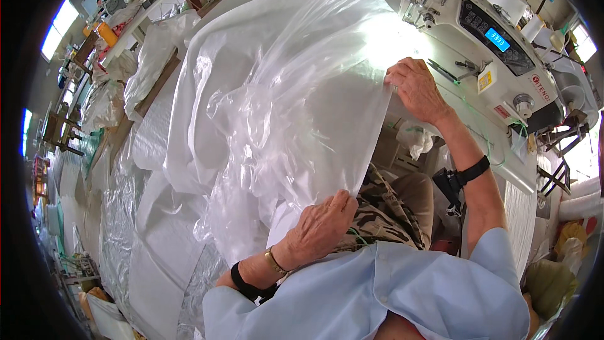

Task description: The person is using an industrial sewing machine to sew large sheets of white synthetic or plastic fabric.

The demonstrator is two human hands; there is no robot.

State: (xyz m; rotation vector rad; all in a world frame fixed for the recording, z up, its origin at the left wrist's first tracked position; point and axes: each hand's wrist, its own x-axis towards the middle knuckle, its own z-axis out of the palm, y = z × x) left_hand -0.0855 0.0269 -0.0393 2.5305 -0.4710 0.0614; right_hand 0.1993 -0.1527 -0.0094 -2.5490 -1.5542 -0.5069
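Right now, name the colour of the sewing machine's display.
The display is bright blue, clearest in the head view.

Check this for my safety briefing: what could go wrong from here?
The dark pointed tool lies near the right hand's fingers and might prick them. The translucent sheet, held along one edge, is bunched and could slide or crease. Glare beside the sewing machine may hide part of it.
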